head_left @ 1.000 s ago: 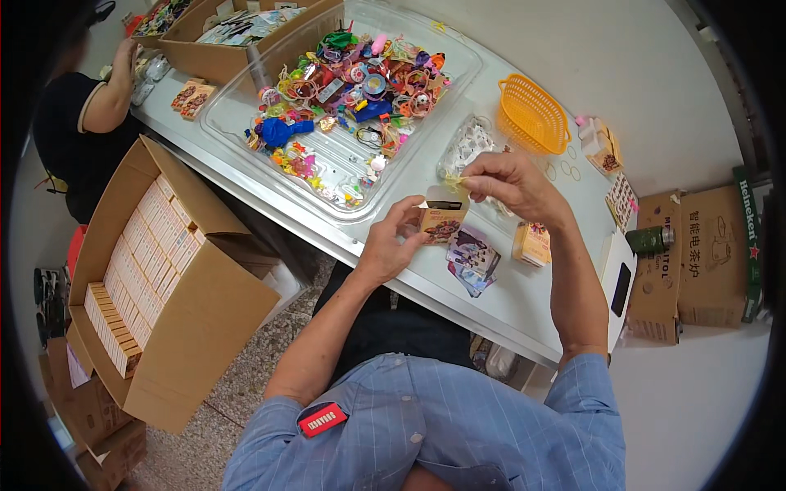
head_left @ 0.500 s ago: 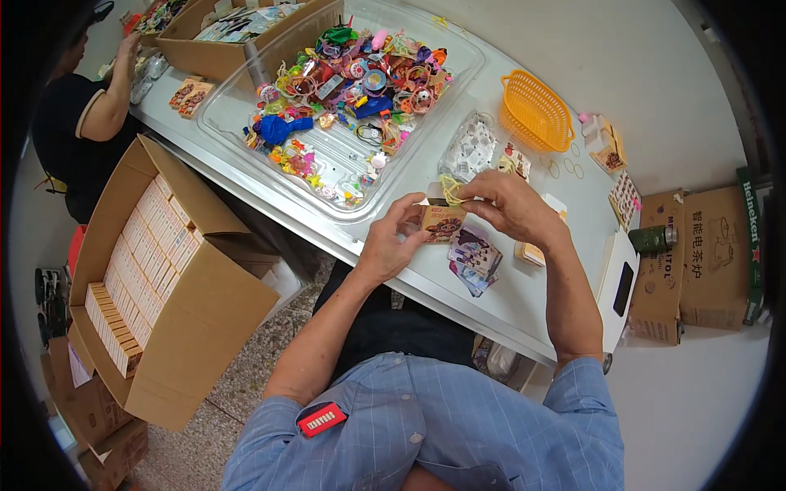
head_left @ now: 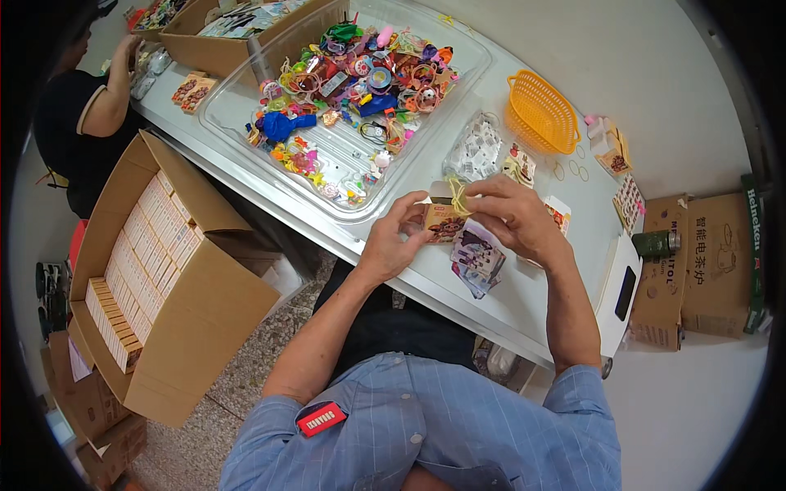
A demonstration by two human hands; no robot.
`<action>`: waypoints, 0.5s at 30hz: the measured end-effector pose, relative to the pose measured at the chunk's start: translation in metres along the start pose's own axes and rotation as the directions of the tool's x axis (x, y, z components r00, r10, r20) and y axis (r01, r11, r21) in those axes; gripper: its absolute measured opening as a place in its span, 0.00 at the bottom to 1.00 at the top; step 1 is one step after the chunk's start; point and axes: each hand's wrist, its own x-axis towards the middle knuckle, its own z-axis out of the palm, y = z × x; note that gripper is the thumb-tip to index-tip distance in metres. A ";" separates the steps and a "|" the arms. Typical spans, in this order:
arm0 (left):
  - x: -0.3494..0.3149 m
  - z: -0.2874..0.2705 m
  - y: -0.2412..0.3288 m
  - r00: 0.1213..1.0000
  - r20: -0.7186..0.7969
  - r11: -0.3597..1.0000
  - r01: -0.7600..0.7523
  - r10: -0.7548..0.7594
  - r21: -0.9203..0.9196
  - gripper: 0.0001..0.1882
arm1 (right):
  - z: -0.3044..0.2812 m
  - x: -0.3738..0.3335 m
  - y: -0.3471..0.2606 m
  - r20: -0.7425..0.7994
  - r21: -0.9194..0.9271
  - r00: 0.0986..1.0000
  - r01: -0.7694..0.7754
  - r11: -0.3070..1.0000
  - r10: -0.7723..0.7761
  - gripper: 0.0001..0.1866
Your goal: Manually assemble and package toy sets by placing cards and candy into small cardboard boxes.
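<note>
My left hand [head_left: 390, 247] is closed round a small orange-and-brown printed carton [head_left: 443, 226], whose top flap stands up. Just over the carton's open end, my right hand [head_left: 521, 221] pinches a bunch of thin yellow bands [head_left: 458, 195], apparently rubber bands. Under the right hand, a fanned stack of picture cards [head_left: 478, 260] lies on the white table. Another small printed carton [head_left: 558, 214] is partly hidden behind the right wrist. Beyond the hands sits a clear bag of small white packets [head_left: 476, 150].
A clear plastic tray [head_left: 360, 214] full of colourful trinkets occupies the middle. An orange basket [head_left: 540, 112] stands at the far right. On the left, a large cardboard box [head_left: 205, 323] holds rows of small cartons [head_left: 147, 237]. A co-worker [head_left: 86, 123] is at the far left.
My right hand has shifted slightly, and the yellow bands hang lower at the carton's opening. The left hand keeps its hold on the carton. The view has moved a little.
</note>
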 end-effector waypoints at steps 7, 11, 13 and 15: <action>0.000 0.000 0.004 0.999 0.020 0.999 0.036 -0.036 0.012 0.36 | 0.013 -0.006 0.014 -0.196 0.327 0.962 -0.120 0.937 0.192 0.12; 0.001 0.000 0.004 0.999 0.026 0.999 0.031 -0.032 0.018 0.36 | 0.021 -0.013 0.024 -0.252 0.345 0.957 -0.053 0.937 0.147 0.12; 0.001 0.000 0.003 0.998 0.031 0.999 0.051 -0.051 0.006 0.36 | 0.026 -0.016 0.029 -0.247 0.557 0.918 -0.127 0.821 0.310 0.10; 0.000 0.000 -0.001 0.999 0.011 1.000 0.030 -0.030 0.006 0.36 | 0.027 -0.015 0.028 -0.243 0.623 0.910 -0.120 0.773 0.337 0.10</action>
